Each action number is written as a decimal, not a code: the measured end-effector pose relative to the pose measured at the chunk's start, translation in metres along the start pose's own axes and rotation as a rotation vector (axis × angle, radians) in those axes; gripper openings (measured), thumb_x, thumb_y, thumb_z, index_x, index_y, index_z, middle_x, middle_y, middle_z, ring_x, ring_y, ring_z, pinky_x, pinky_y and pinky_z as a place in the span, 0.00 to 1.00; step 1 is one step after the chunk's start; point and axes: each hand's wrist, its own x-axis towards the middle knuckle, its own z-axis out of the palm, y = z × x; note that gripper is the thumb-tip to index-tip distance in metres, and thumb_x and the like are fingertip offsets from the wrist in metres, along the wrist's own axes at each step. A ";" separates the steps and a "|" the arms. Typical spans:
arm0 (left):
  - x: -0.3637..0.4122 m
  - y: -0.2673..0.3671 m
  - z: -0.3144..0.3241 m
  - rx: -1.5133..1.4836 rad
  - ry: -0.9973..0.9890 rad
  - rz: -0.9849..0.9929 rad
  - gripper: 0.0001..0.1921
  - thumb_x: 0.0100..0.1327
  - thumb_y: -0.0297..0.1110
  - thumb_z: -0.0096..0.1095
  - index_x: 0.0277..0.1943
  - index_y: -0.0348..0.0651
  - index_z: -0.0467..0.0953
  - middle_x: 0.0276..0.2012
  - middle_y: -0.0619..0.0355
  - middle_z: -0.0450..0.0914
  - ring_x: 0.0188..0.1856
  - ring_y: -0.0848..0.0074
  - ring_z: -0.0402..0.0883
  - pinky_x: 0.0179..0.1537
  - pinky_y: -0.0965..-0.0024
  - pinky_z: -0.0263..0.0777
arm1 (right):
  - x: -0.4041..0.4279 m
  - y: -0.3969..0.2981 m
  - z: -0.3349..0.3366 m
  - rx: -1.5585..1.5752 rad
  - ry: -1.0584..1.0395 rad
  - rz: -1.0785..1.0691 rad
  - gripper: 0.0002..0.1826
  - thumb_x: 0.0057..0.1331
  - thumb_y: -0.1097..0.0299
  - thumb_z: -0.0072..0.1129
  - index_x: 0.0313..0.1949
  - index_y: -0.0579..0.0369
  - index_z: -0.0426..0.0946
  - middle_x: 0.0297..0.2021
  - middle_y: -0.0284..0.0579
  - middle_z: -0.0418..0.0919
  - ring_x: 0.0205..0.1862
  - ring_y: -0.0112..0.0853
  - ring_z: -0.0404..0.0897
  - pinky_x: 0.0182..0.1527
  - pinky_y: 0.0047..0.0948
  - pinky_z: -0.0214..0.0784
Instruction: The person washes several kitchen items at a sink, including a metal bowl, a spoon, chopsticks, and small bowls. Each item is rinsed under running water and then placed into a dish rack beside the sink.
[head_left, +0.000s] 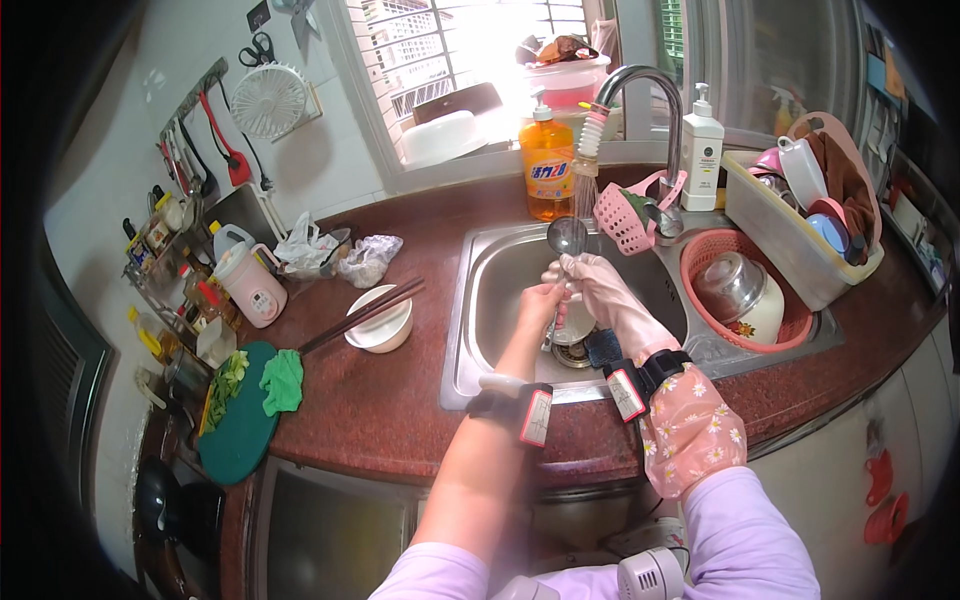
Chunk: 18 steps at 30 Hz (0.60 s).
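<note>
A metal ladle (567, 235) stands bowl-up over the stainless steel sink (495, 300), in water running from the faucet's spray nozzle (587, 161). My left hand (538, 309) is bare and grips its handle, whose end shows below the fingers. Just under the ladle's bowl, my right hand (596, 281), in a pale pink rubber glove, closes around the handle too. Beneath my hands a white bowl (576, 321) lies in the sink, partly hidden. Beside it are a dark blue scouring pad (604, 348) and the drain strainer (570, 355).
Right of the sink, a pink basket (694, 300) holds bowls beside a full dish bin (784, 240). An orange detergent bottle (546, 169) and a pink perforated caddy (626, 221) stand behind. Leftward are chopsticks (360, 315) across a white bowl (386, 330) and a green cutting board (244, 427).
</note>
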 end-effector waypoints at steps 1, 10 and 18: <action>0.001 0.000 0.001 0.010 0.018 0.006 0.12 0.70 0.37 0.56 0.37 0.38 0.80 0.18 0.63 0.72 0.15 0.80 0.69 0.16 0.74 0.66 | 0.000 0.000 -0.001 0.044 0.023 -0.048 0.16 0.71 0.61 0.53 0.44 0.65 0.72 0.40 0.55 0.81 0.41 0.39 0.82 0.44 0.33 0.74; 0.004 -0.002 0.005 0.075 -0.110 -0.097 0.13 0.70 0.37 0.51 0.45 0.39 0.81 0.20 0.68 0.68 0.18 0.86 0.63 0.18 0.77 0.54 | -0.009 -0.001 -0.009 0.467 -0.073 -0.174 0.13 0.68 0.65 0.54 0.45 0.63 0.71 0.48 0.61 0.77 0.53 0.52 0.77 0.58 0.47 0.70; 0.011 -0.006 0.004 -0.044 -0.061 -0.178 0.11 0.72 0.37 0.51 0.40 0.40 0.77 0.17 0.66 0.67 0.13 0.85 0.58 0.12 0.75 0.48 | 0.002 0.009 -0.008 0.004 -0.074 0.029 0.07 0.64 0.67 0.55 0.29 0.55 0.76 0.29 0.38 0.80 0.31 0.26 0.77 0.37 0.24 0.68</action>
